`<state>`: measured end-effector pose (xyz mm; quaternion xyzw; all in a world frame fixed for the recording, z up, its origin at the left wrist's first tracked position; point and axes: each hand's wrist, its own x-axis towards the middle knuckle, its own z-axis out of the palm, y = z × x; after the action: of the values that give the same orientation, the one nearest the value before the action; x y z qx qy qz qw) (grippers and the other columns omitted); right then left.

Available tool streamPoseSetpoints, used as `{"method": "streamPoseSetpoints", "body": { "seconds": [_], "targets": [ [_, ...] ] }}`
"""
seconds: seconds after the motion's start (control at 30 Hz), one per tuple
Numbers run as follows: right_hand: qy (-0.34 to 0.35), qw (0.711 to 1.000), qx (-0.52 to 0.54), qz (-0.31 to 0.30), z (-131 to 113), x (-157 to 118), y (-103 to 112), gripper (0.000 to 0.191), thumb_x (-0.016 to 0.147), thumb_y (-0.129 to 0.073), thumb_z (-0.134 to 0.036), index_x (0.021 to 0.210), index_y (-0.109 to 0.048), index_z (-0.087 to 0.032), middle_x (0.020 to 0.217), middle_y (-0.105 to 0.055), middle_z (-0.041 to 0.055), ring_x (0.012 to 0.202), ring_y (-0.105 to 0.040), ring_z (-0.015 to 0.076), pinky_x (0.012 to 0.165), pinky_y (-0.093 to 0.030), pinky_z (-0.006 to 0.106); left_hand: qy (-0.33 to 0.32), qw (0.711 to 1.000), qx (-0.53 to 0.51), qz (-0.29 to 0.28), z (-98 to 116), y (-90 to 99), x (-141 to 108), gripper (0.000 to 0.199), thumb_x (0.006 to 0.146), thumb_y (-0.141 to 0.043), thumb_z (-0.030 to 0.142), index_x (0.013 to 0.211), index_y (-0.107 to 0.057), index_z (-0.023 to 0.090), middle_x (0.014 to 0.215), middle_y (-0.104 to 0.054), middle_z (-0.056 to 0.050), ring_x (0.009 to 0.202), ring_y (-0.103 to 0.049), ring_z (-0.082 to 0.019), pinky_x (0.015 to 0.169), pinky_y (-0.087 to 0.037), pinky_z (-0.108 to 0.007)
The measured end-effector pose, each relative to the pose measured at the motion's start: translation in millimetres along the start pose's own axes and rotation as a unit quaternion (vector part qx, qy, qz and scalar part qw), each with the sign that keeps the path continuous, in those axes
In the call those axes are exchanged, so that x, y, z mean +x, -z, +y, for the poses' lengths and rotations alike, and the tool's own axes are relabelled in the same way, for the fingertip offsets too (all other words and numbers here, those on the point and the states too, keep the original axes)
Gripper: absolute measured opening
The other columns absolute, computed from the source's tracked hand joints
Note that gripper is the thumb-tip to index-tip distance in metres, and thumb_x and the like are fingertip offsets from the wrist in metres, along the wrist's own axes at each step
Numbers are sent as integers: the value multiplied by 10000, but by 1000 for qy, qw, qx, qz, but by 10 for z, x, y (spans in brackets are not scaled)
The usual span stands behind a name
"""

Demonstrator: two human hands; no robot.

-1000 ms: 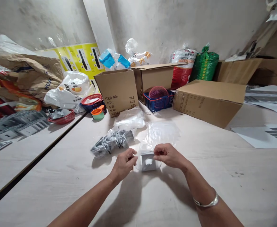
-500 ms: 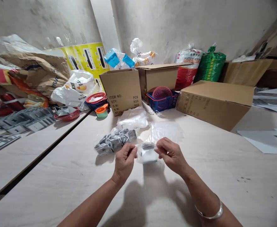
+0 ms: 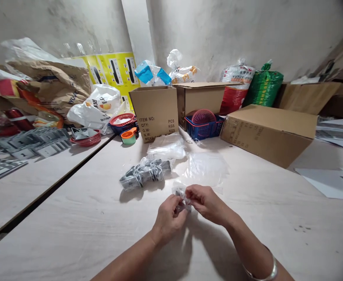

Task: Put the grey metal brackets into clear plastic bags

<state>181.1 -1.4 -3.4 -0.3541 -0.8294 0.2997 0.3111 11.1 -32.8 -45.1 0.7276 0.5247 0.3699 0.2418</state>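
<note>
Pale laminate table [image 3: 277,226] fills lower frame; stained plaster wall [image 3: 233,35] stands behind. Cardboard carton [image 3: 155,113], upper centre, is printed "ITEM NO:", "QTY:", "G.W.", "PCS", "KGS". White sack [image 3: 237,74], upper right, is marked "YUTUXIANG". Bag of grey metal pieces [image 3: 145,173] is laid just left of hands, long axis tilted up rightward. Crumpled clear plastic bag [image 3: 181,199] is held lower centre, pinched by fingertips of left hand [image 3: 170,220] and right hand [image 3: 208,203], both pressed close together; its long axis cannot be told.

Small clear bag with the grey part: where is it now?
In the head view, the small clear bag is pinched between the left hand and right hand, below and right of the bagged grey metal pieces.
</note>
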Motion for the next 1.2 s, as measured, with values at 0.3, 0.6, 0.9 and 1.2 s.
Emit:
{"method": "streamPoseSetpoints", "body": {
  "seconds": [0.3, 0.6, 0.9, 1.2],
  "targets": [
    [118, 919, -365, 88, 18, 101, -313, 99, 815, -537, -127, 748, -589, -177, 939, -545, 66, 861, -459, 192, 683, -342, 315, -47, 990, 97, 90, -124, -100, 58, 169, 785, -444, 123, 702, -585, 163, 843, -449, -54, 837, -458, -173, 719, -414, -302],
    [97, 923, -372, 19, 69, 162, -464, 106, 810, -503, -119, 834, -603, -145, 982, -516, 119, 886, -442, 227, 705, -394, 362, 8, 990, -13, 142, -196, -128, 81, 168, 690, -452, 69, 792, -453, 202, 888, -447, -37, 788, -473, -154, 713, -429, -296],
    [105, 952, -286, 15, 34, 129, -354, 211, 837, -398, -58, 964, -530, -161, 1020, -529, 94, 923, -466, 197, 789, -424, 337, 169, 975, -89, 112, -149, -135, 307, 353, 609, -549, 126, 867, -330, 226, 683, -462, 59, 611, -464, -117, 573, -349, -244],
    [-23, 915, -396, -69, -232, 469, -381, 281, 743, -481, -76, 988, -566, -186, 930, -572, 86, 840, -511, 233, 632, -379, 316, 82, 980, -130, 130, -238, -167, 273, 272, 740, -490, 199, 954, -322, 208, 719, -505, 32, 629, -502, -130, 609, -371, -262]
  ]
}}
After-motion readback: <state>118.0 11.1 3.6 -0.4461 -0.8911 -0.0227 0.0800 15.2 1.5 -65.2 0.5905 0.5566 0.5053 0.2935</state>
